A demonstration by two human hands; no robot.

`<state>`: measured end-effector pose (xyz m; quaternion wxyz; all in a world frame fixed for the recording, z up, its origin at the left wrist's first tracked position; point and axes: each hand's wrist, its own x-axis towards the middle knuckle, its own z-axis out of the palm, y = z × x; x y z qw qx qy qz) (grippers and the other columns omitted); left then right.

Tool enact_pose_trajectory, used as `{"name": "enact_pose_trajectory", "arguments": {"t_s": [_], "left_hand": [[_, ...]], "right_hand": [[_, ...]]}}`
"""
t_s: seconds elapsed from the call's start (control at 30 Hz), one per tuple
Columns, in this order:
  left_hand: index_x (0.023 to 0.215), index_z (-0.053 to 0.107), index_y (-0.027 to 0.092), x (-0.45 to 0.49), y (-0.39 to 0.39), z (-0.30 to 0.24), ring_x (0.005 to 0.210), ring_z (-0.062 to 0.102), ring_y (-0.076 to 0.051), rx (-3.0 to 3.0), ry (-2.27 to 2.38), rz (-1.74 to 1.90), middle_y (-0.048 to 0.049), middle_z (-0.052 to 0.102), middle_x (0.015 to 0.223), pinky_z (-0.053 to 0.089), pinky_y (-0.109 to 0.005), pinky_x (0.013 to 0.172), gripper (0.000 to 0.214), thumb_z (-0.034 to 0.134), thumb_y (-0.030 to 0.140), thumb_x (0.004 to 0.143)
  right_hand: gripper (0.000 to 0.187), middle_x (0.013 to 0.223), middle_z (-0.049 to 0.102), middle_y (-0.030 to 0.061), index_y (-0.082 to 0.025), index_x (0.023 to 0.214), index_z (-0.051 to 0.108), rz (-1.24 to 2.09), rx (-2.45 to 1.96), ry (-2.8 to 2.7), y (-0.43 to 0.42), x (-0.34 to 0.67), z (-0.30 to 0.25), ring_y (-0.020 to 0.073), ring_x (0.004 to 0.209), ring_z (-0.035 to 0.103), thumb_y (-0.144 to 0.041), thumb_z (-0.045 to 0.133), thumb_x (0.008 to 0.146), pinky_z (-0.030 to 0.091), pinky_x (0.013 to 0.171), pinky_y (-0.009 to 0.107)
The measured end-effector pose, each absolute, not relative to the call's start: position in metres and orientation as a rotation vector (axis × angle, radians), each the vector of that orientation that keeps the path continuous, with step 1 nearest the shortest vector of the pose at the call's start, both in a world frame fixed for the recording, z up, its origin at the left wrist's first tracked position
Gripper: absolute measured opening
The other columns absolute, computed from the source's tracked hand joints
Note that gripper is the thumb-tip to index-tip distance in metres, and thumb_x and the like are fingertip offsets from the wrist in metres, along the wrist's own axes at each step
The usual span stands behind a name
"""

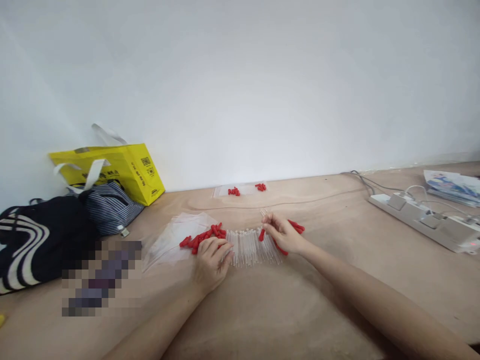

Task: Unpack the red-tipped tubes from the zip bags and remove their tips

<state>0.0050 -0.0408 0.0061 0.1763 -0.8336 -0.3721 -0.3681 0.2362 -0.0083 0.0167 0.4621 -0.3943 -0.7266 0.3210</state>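
A row of thin clear tubes lies side by side on the wooden table between my hands. My left hand rests at the row's left end, fingers bent and a little apart, beside a heap of small red pieces. Above the row's right end, my right hand is closed in a pinch on a few thin clear tubes whose tips stick up past the fingers. A red piece shows just below these fingertips; whether it is held too, I cannot tell. More red pieces lie behind the right hand.
Clear plastic bags are spread left of the heap. Farther back lies another clear bag with red pieces. A yellow bag, striped pouch and dark bag stand left. At right are a power strip and printed sheets.
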Motion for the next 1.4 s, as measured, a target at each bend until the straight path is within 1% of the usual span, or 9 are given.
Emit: {"name": "enact_pose_trajectory", "arguments": {"t_s": [0.17,0.37,0.47,0.63,0.77,0.93,1.13,1.3,1.4], "left_hand": [[0.103,0.057,0.017,0.037,-0.051,0.003,0.092,0.052,-0.020,-2.404,-1.058,-1.112,-0.0072,0.064,0.094,0.035,-0.034,0.082,0.027,0.050,0.029,0.079],[0.084,0.062,0.022,0.047,-0.056,0.006,0.074,0.057,-0.016,-2.426,-1.167,-1.141,0.0000,0.067,0.070,0.031,-0.036,0.079,0.017,0.046,0.026,0.083],[0.082,0.062,0.023,0.044,-0.054,0.006,0.076,0.057,-0.016,-2.398,-1.164,-1.126,0.0009,0.068,0.073,0.030,-0.038,0.082,0.015,0.047,0.025,0.082],[0.085,0.063,0.025,0.042,-0.051,0.004,0.087,0.056,-0.019,-2.383,-1.071,-1.077,-0.0010,0.068,0.084,0.026,-0.042,0.090,0.017,0.046,0.025,0.082],[0.078,0.064,0.026,0.038,-0.054,0.005,0.094,0.055,-0.022,-2.380,-0.984,-0.983,-0.0009,0.067,0.093,0.025,-0.048,0.092,0.015,0.049,0.025,0.080],[0.071,0.064,0.027,0.033,-0.057,0.005,0.096,0.055,-0.022,-2.371,-0.946,-0.905,-0.0010,0.066,0.093,0.023,-0.052,0.094,0.015,0.051,0.022,0.077],[0.069,0.064,0.026,-0.003,-0.048,0.005,0.092,0.054,-0.021,-2.228,-1.118,-0.851,-0.0022,0.065,0.090,0.029,-0.048,0.089,0.019,0.049,0.019,0.077],[0.084,0.064,0.022,-0.021,-0.043,0.000,0.072,0.052,-0.017,-2.217,-1.215,-1.032,-0.0051,0.058,0.076,0.042,-0.031,0.069,0.021,0.045,0.028,0.081],[0.093,0.062,0.018,-0.022,-0.037,-0.004,0.075,0.052,-0.017,-2.218,-1.322,-1.172,-0.0062,0.052,0.079,0.045,-0.030,0.070,0.027,0.038,0.028,0.084]], "right_hand": [[0.024,0.067,0.052,-0.0023,-0.018,0.078,0.048,1.169,-0.768,-1.539,-0.035,0.216,0.000,0.0098,0.062,0.050,-0.039,0.059,0.072,0.041,0.060,0.024],[0.029,0.062,0.057,-0.0013,-0.017,0.070,0.055,1.211,-0.816,-1.499,-0.034,0.226,-0.002,0.0104,0.055,0.050,-0.044,0.063,0.066,0.037,0.054,0.024],[0.025,0.064,0.060,0.0011,-0.017,0.070,0.060,0.894,-0.886,-1.710,-0.034,0.236,-0.001,0.0115,0.059,0.051,-0.041,0.057,0.074,0.035,0.057,0.026],[0.016,0.064,0.060,0.0008,-0.022,0.085,0.064,-0.124,-0.922,-2.156,-0.048,0.231,-0.004,0.0128,0.067,0.047,-0.024,0.048,0.082,0.024,0.066,0.031],[0.019,0.057,0.054,-0.0008,-0.019,0.082,0.063,-0.454,-0.922,-2.158,-0.056,0.221,-0.011,0.0117,0.062,0.040,-0.019,0.044,0.082,0.020,0.063,0.031],[0.020,0.051,0.049,-0.0023,-0.017,0.074,0.061,-0.459,-0.853,-2.161,-0.058,0.219,-0.012,0.0108,0.058,0.036,-0.019,0.042,0.082,0.020,0.064,0.031],[0.024,0.054,0.052,0.0001,-0.018,0.070,0.061,-0.419,-1.035,-2.069,-0.053,0.241,-0.014,0.0119,0.060,0.040,-0.021,0.041,0.084,0.022,0.064,0.030],[0.025,0.071,0.055,0.0047,-0.017,0.093,0.058,-0.261,-1.069,-2.090,-0.046,0.247,-0.024,0.0142,0.068,0.047,-0.013,0.036,0.083,0.033,0.063,0.026],[0.032,0.081,0.053,0.0062,-0.016,0.104,0.052,-0.089,-1.109,-2.088,-0.041,0.239,-0.025,0.0141,0.072,0.049,-0.006,0.033,0.080,0.039,0.062,0.023]]}}
